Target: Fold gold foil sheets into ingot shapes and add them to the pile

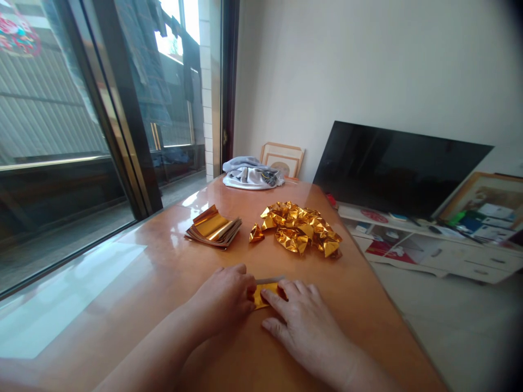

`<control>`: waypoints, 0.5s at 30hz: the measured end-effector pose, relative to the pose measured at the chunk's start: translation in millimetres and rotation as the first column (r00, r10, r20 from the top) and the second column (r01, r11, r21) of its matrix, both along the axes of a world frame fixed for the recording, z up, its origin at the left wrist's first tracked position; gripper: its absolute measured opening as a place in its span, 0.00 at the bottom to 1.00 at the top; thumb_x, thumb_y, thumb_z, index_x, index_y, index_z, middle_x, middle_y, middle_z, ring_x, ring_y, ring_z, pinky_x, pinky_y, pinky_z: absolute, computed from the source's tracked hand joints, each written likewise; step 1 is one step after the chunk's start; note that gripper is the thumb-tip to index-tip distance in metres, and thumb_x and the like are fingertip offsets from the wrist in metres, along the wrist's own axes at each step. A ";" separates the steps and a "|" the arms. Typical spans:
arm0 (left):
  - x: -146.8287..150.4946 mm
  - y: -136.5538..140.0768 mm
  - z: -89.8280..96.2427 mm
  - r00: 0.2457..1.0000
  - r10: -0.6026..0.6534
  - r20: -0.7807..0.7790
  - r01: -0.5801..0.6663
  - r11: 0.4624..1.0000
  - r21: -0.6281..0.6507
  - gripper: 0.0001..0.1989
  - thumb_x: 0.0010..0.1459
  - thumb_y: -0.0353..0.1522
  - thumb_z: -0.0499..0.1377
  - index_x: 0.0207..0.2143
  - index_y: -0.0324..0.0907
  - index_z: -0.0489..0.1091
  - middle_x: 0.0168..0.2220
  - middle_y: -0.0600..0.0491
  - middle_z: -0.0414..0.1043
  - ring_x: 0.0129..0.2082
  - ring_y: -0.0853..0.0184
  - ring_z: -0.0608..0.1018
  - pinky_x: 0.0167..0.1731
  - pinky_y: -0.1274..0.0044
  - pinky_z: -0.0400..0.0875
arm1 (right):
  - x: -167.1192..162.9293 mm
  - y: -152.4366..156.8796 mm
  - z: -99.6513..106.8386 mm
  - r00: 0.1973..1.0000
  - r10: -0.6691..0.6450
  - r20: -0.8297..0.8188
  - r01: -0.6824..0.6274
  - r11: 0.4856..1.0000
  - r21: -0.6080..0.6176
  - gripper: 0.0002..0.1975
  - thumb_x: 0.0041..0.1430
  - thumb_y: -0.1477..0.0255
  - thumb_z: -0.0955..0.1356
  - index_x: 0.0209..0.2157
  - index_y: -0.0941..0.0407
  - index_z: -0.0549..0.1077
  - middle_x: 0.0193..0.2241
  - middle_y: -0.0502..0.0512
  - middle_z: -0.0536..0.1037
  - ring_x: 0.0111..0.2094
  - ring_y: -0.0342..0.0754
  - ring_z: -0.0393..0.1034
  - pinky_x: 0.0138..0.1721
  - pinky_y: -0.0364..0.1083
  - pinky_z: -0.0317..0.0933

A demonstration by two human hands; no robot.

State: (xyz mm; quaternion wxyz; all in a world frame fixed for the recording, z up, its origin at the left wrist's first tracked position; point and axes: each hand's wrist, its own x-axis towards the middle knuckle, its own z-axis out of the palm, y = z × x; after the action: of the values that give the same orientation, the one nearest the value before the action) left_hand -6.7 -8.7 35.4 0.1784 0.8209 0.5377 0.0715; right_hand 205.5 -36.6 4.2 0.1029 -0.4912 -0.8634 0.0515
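Observation:
A small gold foil paper [265, 294], partly folded with a pale strip along its far edge, lies on the table between my hands. My left hand [231, 291] has its fingers curled closed on the paper's left end. Over the right part, my right hand [304, 316] rests with its fingers stretched out, the index finger pressing on the gold face. Beyond my left hand sits a stack of gold foil sheets [214, 227], its top sheet curling up. Farther right is a heap of folded gold foil pieces [304, 226], with a single folded piece [256, 233] beside it.
The glossy wooden table [163, 288] narrows away from me. A pile of grey and white cloth [253, 173] lies at its far end. A glass sliding door [134, 109] stands to the left. A television [400, 169] and a white cabinet [445, 256] are on the right.

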 end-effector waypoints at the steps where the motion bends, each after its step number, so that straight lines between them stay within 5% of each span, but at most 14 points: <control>1: 0.3 0.1 -0.1 1.000 -0.008 -0.005 0.008 1.000 -0.002 0.07 0.52 0.32 0.59 0.34 0.46 0.76 0.37 0.50 0.72 0.36 0.61 0.75 0.34 0.74 0.65 | 0.0 -0.2 -0.1 1.000 0.000 0.000 0.000 1.000 0.001 0.22 0.63 0.55 0.69 0.58 0.41 0.71 0.53 0.58 0.73 0.52 0.60 0.65 0.52 0.57 0.56; 15: 1.0 -0.8 -0.1 0.997 -0.042 -0.072 0.047 0.996 0.074 0.08 0.54 0.32 0.58 0.33 0.47 0.78 0.37 0.49 0.73 0.37 0.61 0.75 0.38 0.71 0.67 | 5.7 -7.2 1.1 0.995 -0.026 0.097 0.030 0.999 -0.042 0.25 0.67 0.57 0.64 0.62 0.51 0.68 0.61 0.60 0.70 0.58 0.62 0.63 0.60 0.60 0.52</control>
State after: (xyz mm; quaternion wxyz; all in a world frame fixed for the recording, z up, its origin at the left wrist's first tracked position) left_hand -5.7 -9.4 35.3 0.1295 0.8408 0.5223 0.0589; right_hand 211.2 -43.8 5.3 0.0511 -0.5072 -0.8591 0.0450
